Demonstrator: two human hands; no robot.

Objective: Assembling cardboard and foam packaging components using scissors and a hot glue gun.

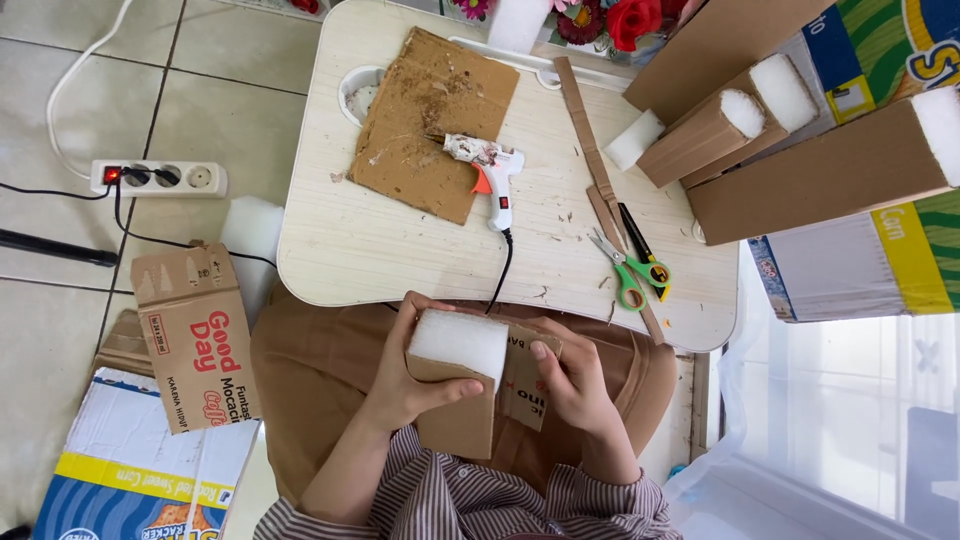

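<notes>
- While gripped over the lap, just below the near edge of the small white table point(350, 250): a cardboard block point(455, 410), upright and boxy, plain brown on its front face, filled at the top with white foam point(459, 342).
- Left hand point(405, 385): fingers curled around the block's left side, thumb pressed across the front face, closed firmly on it.
- Right hand point(575, 385): closed on the loose printed cardboard flap point(524, 385) on the block's right side, thumb tip at the upper edge.
- On the table: white glue gun point(487, 165) lying on a stained cardboard sheet point(430, 120), green-handled scissors point(630, 270) beside cardboard strips point(590, 150).
- At upper right: three more foam-filled cardboard blocks point(760, 120), white foam showing at their open ends.
- On the floor at left: flattened brown carton point(195, 335), power strip point(160, 178).
</notes>
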